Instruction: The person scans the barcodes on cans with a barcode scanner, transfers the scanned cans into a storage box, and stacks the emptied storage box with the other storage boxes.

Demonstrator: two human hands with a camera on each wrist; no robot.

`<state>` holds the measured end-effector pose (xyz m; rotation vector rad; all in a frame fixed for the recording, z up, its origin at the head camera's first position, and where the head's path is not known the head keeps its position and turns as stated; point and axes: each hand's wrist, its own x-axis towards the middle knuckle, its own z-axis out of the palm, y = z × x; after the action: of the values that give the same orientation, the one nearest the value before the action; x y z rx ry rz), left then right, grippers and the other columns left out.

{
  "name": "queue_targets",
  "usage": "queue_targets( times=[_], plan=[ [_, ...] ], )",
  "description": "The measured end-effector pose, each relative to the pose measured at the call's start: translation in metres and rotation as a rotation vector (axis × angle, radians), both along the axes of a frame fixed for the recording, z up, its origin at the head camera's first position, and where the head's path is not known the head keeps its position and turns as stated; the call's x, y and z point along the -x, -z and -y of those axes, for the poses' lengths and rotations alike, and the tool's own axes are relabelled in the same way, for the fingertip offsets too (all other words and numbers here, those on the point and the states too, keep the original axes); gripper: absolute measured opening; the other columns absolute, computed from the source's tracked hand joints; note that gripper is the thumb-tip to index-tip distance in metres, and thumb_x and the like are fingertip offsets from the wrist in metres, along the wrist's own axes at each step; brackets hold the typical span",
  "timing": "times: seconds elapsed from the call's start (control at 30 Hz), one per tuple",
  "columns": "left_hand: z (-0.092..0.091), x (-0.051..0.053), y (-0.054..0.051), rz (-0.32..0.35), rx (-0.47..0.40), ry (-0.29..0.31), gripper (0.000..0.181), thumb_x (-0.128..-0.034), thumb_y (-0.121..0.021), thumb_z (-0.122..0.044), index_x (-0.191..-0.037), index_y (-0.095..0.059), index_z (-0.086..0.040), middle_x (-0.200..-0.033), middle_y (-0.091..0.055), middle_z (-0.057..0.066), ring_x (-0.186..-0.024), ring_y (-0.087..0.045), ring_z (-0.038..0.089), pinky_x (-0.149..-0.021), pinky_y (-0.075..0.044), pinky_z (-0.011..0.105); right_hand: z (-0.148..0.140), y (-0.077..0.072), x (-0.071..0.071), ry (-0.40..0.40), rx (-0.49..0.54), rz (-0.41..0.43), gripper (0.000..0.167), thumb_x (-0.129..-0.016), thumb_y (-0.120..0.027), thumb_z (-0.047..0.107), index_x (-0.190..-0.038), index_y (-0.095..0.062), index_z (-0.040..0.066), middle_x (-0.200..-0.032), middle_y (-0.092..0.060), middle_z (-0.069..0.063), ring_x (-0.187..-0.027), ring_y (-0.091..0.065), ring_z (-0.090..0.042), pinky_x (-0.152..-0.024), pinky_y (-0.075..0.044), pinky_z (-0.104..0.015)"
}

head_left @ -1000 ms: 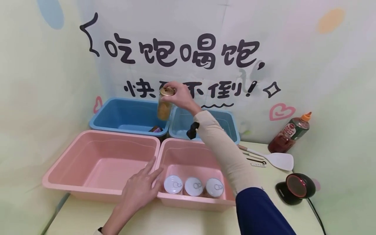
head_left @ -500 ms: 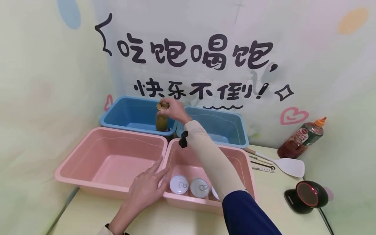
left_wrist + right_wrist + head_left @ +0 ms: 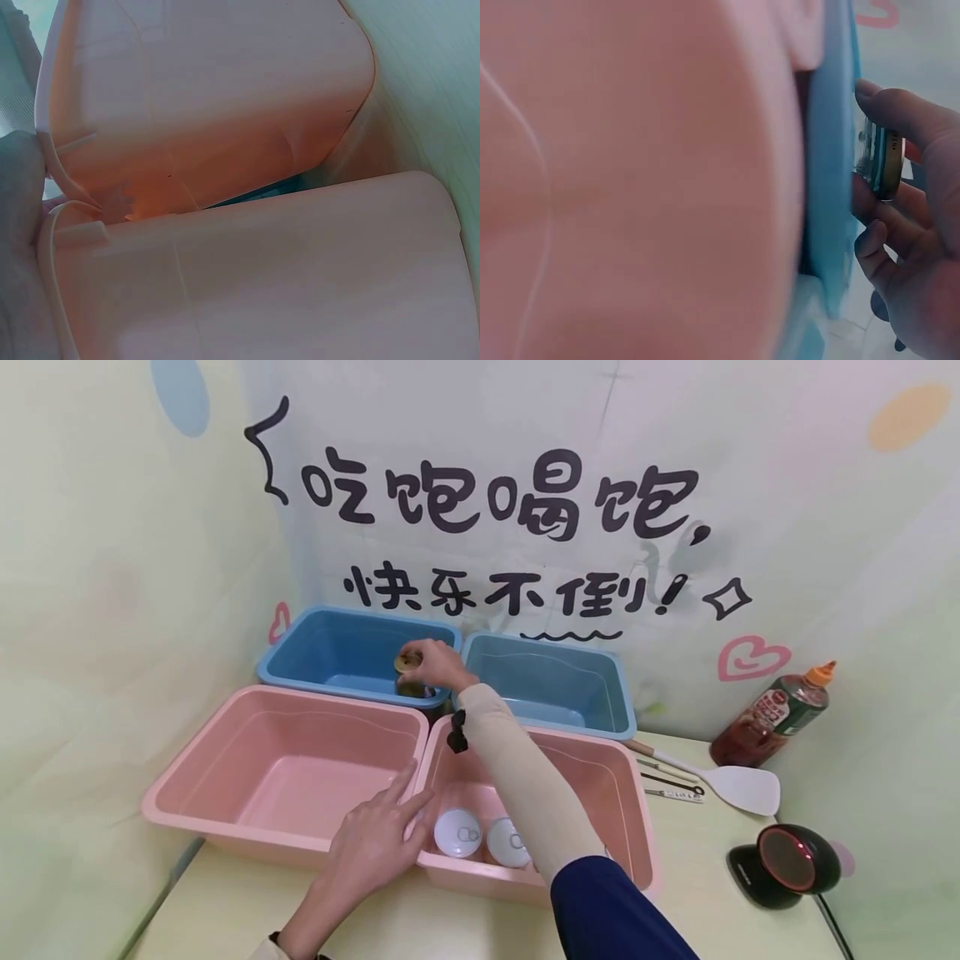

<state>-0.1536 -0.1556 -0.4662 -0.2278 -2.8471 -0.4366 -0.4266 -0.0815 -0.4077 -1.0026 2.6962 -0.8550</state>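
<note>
My right hand (image 3: 442, 666) grips a glass jar with a gold lid (image 3: 408, 662) near its top. The jar stands upright inside the left blue bin (image 3: 341, 693), its lower part behind the bin's front rim. In the right wrist view the thumb and fingers hold the jar (image 3: 889, 161) at the lid. My left hand (image 3: 378, 843) rests on the meeting rims of the left pink bin (image 3: 300, 781) and the right pink bin (image 3: 487, 878), index finger extended. White-topped cans with pull rings (image 3: 457, 832) stand in the right pink bin; my right arm covers part of that row.
A second blue bin (image 3: 555, 643) stands behind the right pink one. To the right lie a white spatula (image 3: 742, 787) and thin utensils (image 3: 671, 781). A red sauce bottle (image 3: 772, 718) leans by the wall, and a black round device (image 3: 795, 860) with a cable stands nearer.
My right hand has lowered the jar from above the blue bins into the left blue one. The left hand stays on the pink rims. The head view has shifted slightly.
</note>
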Motion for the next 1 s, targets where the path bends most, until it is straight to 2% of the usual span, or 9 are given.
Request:
queue_targets(
  times=[0.07, 0.13, 0.33, 0.57, 0.73, 1.0],
  plan=[
    [0.000, 0.000, 0.000, 0.006, -0.001, -0.006, 0.036, -0.0939, -0.061, -0.037, -0.127, -0.070, -0.026, -0.157, -0.045, 0.007, -0.114, -0.068, 0.032, -0.078, -0.057, 0.047, 0.003, 0.005, 0.001, -0.020, -0.016, 0.009, 0.051, -0.084, -0.081, 0.029, -0.132, -0.064, 0.018, -0.119, -0.065, -0.004, -0.079, -0.065, -0.019, -0.066, -0.052, -0.028],
    [0.001, -0.001, 0.000, 0.010, -0.002, -0.009, 0.036, -0.0939, -0.061, -0.037, -0.128, -0.070, -0.026, -0.157, -0.044, 0.007, -0.114, -0.067, 0.032, -0.078, -0.057, 0.048, 0.005, 0.010, 0.001, -0.040, -0.042, 0.004, 0.052, -0.085, -0.081, 0.030, -0.132, -0.064, 0.018, -0.118, -0.066, -0.004, -0.075, -0.066, -0.017, -0.065, -0.053, -0.027],
    [0.003, -0.002, 0.001, -0.001, -0.005, -0.020, 0.035, -0.0937, -0.062, -0.035, -0.127, -0.070, -0.026, -0.157, -0.045, 0.006, -0.115, -0.067, 0.031, -0.079, -0.057, 0.048, 0.012, 0.019, 0.000, -0.080, -0.123, -0.072, 0.045, -0.088, -0.076, 0.031, -0.129, -0.066, 0.017, -0.118, -0.068, -0.003, -0.093, -0.060, -0.015, -0.080, -0.050, -0.029],
    [0.003, -0.004, 0.001, 0.009, -0.003, -0.030, 0.037, -0.0928, -0.063, -0.035, -0.128, -0.070, -0.027, -0.157, -0.044, 0.006, -0.114, -0.067, 0.032, -0.079, -0.057, 0.049, 0.017, 0.018, -0.002, -0.102, -0.210, -0.095, 0.036, -0.094, -0.067, 0.023, -0.130, -0.066, 0.017, -0.115, -0.068, -0.003, -0.089, -0.058, -0.017, -0.077, -0.047, -0.029],
    [0.001, -0.004, 0.000, 0.005, 0.004, -0.023, 0.036, -0.0935, -0.062, -0.037, -0.127, -0.071, -0.027, -0.157, -0.045, 0.006, -0.110, -0.069, 0.031, -0.076, -0.057, 0.046, 0.016, 0.018, -0.003, -0.120, -0.274, -0.091, 0.027, -0.097, -0.063, 0.021, -0.124, -0.067, 0.019, -0.108, -0.067, 0.000, -0.088, -0.056, -0.017, -0.075, -0.044, -0.028],
    [-0.002, -0.002, 0.000, -0.018, 0.020, -0.017, 0.035, -0.0941, -0.061, -0.037, -0.127, -0.071, -0.027, -0.155, -0.047, 0.006, -0.108, -0.070, 0.029, -0.073, -0.056, 0.043, 0.014, 0.016, 0.001, -0.097, -0.342, -0.051, 0.026, -0.096, -0.062, 0.016, -0.122, -0.067, 0.019, -0.104, -0.065, -0.001, -0.089, -0.058, -0.019, -0.077, -0.045, -0.031]
  ],
)
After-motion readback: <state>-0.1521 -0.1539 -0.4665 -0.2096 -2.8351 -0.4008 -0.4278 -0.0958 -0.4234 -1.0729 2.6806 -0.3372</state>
